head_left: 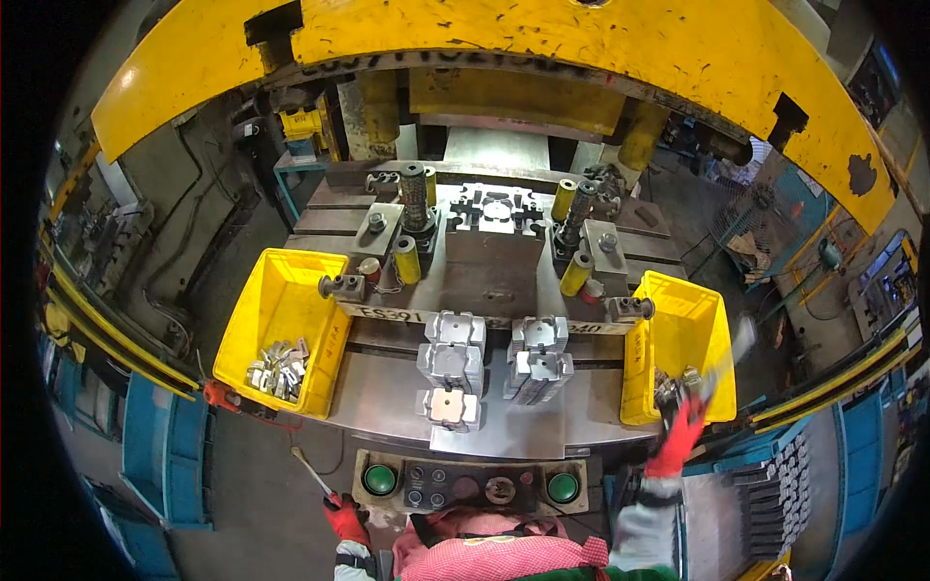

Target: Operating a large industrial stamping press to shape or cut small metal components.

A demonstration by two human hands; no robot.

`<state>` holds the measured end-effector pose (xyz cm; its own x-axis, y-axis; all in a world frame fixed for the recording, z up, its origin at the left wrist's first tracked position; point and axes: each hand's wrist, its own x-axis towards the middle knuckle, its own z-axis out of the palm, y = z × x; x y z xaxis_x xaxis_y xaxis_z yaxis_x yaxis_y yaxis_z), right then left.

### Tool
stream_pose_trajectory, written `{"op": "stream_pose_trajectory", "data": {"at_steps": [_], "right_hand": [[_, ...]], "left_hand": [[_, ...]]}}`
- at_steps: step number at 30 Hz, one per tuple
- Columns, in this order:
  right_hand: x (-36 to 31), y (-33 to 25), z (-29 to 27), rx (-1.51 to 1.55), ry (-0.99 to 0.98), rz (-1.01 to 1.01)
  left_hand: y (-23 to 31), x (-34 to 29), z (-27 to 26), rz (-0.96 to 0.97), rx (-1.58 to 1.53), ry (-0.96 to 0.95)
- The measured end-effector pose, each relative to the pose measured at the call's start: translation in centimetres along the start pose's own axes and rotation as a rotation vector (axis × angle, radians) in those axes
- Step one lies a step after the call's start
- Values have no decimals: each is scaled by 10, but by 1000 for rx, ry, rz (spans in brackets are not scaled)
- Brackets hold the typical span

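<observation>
My left hand (347, 520), in a red glove, is closed around a thin, light rod-like tool (310, 472) with a tan far end, left of the control panel. My right hand (681, 438), also red-gloved and smeared by motion, is at the front of the right yellow bin (719, 329). A blurred grey metal piece (728, 356) reaches up from its fingers; its exact kind cannot be made out. Stacks of stamped metal plates stand on the press table in a left group (451, 362) and a right group (541, 366).
Behind the stacks is a die (492, 266) with a cut-out plate (498, 209) and yellow posts. The left yellow bin (320, 261) holds small metal pieces (279, 368). The control panel (465, 486) has two green buttons. Many metal parts (780, 494) lie right of me.
</observation>
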<state>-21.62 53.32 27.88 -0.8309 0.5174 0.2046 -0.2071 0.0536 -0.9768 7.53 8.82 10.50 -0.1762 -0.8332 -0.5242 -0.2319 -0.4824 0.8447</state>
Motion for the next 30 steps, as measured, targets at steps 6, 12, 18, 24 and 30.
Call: {"op": "stream_pose_trajectory", "data": {"at_steps": [6,12,18,24,30], "right_hand": [[-100,149,-130,-502,62,497],[-140,235,-95,-694,-352,669],[-140,263,-92,-941,-412,493],[-143,278,-93,-1047,-374,373],[-139,266,-91,-1003,-425,556]], "left_hand": [[-72,87,4,-203,262,-182],[-59,102,27,-102,848,-213],[-53,84,37,10,693,-48],[-74,105,30,4,596,-51],[-86,134,23,35,700,-154]]}}
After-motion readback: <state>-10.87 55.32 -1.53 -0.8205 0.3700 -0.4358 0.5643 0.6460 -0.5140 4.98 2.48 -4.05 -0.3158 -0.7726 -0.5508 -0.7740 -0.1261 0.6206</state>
